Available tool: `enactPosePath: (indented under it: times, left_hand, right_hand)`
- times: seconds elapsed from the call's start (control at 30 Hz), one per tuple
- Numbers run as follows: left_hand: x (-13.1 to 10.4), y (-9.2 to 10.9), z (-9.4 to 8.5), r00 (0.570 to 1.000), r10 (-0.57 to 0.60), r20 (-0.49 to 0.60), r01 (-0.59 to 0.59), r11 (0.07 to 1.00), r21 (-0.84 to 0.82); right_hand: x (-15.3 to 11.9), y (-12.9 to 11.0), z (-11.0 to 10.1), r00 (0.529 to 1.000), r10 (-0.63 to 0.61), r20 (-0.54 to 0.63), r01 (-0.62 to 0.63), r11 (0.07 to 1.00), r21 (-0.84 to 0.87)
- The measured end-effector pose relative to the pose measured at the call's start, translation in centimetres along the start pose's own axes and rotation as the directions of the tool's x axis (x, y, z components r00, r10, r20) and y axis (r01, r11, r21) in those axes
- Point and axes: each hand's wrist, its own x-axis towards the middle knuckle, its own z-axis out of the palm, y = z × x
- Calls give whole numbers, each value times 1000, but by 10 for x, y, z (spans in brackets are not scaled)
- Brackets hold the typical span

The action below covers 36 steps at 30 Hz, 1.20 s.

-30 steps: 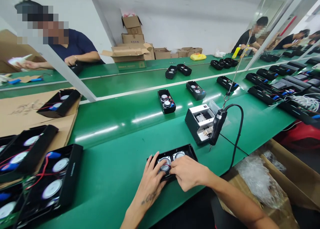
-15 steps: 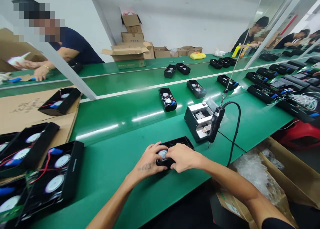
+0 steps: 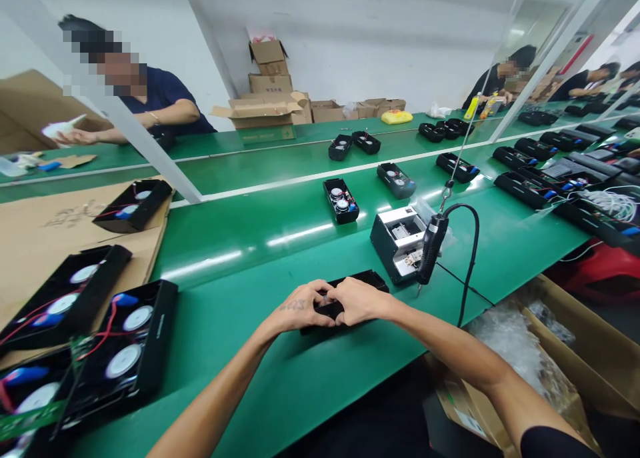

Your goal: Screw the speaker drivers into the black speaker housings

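A black speaker housing [image 3: 375,282] lies on the green bench in front of me, its long side roughly along the bench. My left hand [image 3: 306,305] is curled over its left end, thumb at the near wall and fingers reaching inside. My right hand [image 3: 359,301] closes over the middle of the same housing, its fingertips meeting those of the left. Between the hands, the round speaker inside is mostly covered by my fingers. To the right, a black electric screwdriver [image 3: 432,250] hangs from a cord beside a silver-and-black screw feeder [image 3: 400,241].
Open housings with speakers and red wires [image 3: 150,338] stand at left, some on flat cardboard [image 3: 55,211]. More housings [image 3: 341,200] sit along the line ahead. A slanted white post [image 3: 150,151] rises at left. Cartons with plastic bags [image 3: 520,351] are below right. Co-workers sit opposite.
My hands have drawn closer together over the housing, covering the round speaker that showed more before. The view has shifted slightly. The co-worker at left has raised the white object.
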Motion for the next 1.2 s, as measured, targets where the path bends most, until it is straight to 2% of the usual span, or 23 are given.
enactPosePath:
  times: [0.2,0.37,0.5,0.57,0.6,0.63,0.67,0.73,0.77,0.83,0.87,0.9,0.93,1.0,1.03,1.13,1.2]
  left_hand:
    - [-1,-1,0,1000,-6,7,6,1000,-12]
    - [1,-4,0,1000,0,15,0,1000,-15]
    - [-1,-3,1,1000,29,-6,-29,999,30]
    - [-6,-1,6,998,54,-36,-52,996,72]
    - [-9,0,10,997,65,-50,-61,994,90]
    - [-14,1,16,994,82,-69,-74,991,114]
    - [-19,1,23,989,113,-93,-98,984,152]
    - [-29,-1,40,964,211,-162,-162,948,274]
    - [-34,-2,49,942,269,-201,-188,919,347]
    - [-42,-5,66,893,361,-269,-206,859,469]
    - [-45,-6,72,878,383,-288,-202,841,502]
    - [-47,-7,76,868,397,-298,-199,829,523]
    - [-49,-8,79,863,408,-298,-201,819,538]
    - [-50,-8,80,863,419,-283,-207,804,558]
    - [-50,-8,79,864,422,-276,-210,799,564]
    - [-48,-12,75,855,445,-267,-225,782,581]
    - [-47,-16,73,838,488,-245,-254,745,617]
  right_hand:
    - [-1,1,2,1000,-23,-11,22,1000,-12]
    - [9,8,18,996,-22,-87,18,999,-45]
    - [10,6,29,995,-17,-101,11,998,-64]
    - [1,4,34,971,-88,-223,75,995,-65]
    - [-7,4,36,933,-134,-333,119,991,-65]
    - [-17,6,38,866,-157,-474,146,987,-61]
    - [-29,11,40,768,-139,-626,141,989,-47]
    - [-56,29,40,510,16,-860,24,999,33]
    - [-70,43,39,356,127,-926,-76,991,107]
    - [-94,75,36,50,311,-949,-227,929,293]
    - [-104,91,34,-58,407,-911,-253,877,408]
    - [-110,105,34,-74,501,-862,-228,834,503]
    - [-114,117,35,-52,584,-810,-188,791,582]
    - [-116,130,42,53,674,-737,-93,738,668]
    - [-114,131,47,78,686,-724,-52,728,684]
    - [-107,124,58,65,681,-729,28,729,684]
    - [-105,116,56,85,676,-732,71,729,681]
